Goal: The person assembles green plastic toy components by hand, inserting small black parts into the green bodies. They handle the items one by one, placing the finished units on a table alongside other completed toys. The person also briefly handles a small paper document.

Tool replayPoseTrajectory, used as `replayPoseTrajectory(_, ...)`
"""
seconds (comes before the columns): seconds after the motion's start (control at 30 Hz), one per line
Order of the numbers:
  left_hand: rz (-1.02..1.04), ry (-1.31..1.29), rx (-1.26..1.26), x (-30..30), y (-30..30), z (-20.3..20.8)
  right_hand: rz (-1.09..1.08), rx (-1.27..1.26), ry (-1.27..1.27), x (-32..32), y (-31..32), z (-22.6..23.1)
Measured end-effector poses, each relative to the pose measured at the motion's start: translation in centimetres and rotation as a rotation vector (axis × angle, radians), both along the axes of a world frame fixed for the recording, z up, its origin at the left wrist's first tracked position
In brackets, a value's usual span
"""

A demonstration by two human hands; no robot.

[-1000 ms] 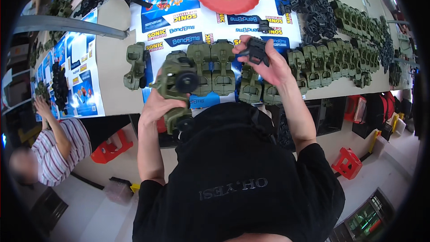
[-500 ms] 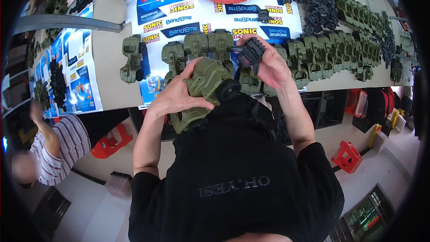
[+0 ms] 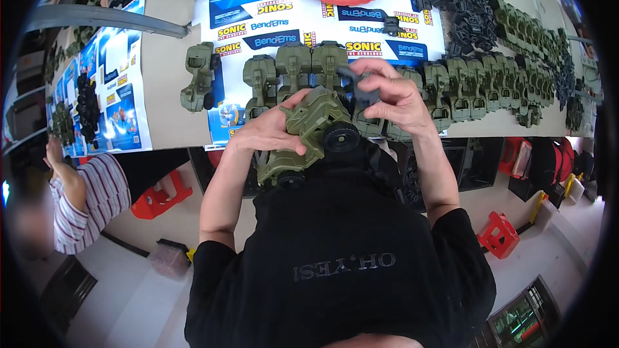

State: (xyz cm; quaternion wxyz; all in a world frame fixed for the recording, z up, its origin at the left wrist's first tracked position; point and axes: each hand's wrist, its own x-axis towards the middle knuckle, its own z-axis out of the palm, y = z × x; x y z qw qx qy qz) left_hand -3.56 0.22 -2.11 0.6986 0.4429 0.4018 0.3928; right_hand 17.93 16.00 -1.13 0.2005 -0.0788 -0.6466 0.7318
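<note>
Pale worktop point(image 3: 164, 84); olive-green plastic toy bodies point(image 3: 456, 84) rowed, likely for reach; left hand point(image 3: 264, 133) grips similar wheeled vehicle point(image 3: 317, 121), perhaps steadying it; right hand point(image 3: 405, 104) pinches blurred dark-grey plastic part point(image 3: 365, 97)

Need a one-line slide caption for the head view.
Left hand holding a green toy car, right hand a dark part, near rows of similar cars.
</note>
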Motion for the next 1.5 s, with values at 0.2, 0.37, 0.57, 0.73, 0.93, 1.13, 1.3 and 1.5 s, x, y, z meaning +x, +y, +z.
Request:
replayPoseTrajectory(0.2, 0.075, -0.011, -0.096, 1.1, 0.1, 1.4, 0.2, -0.308, 0.084, 0.2, -0.3, -0.3)
replayPoseTrajectory(0.37, 0.126, 0.22, -0.052, 2.0, 0.4, 2.6, -0.03, -0.57, 0.078, -0.4, -2.0, -1.7)
replayPoseTrajectory(0.57, 0.138, 0.373, -0.096, 1.8, 0.6, 4.1, 0.043, -0.037, -0.174, 0.1, -0.9, -0.2)
replayPoseTrajectory(0.73, 0.103, 0.49, -0.111, 2.1, 0.7, 5.1, 0.18, -0.06, -0.334, 0.6, -0.4, 1.3)
replayPoseTrajectory(0.93, 0.049, 0.538, -0.191, 2.1, 0.9, 5.1, 0.18, -0.323, -0.351, 0.9, -0.4, -0.7)
replayPoseTrajectory(1.13, -0.024, 0.635, -0.23, 1.8, 1.3, 5.3, 0.167, -0.424, -0.275, 0.7, -1.0, -1.8)
replayPoseTrajectory(1.3, -0.015, 0.606, -0.23, 1.8, 1.2, 5.3, 0.192, -0.403, -0.333, 1.2, -0.8, -2.7)
replayPoseTrajectory(1.5, -0.005, 0.655, -0.229, 1.9, 1.3, 5.7, 0.134, -0.374, -0.239, 1.1, -1.1, -4.1)
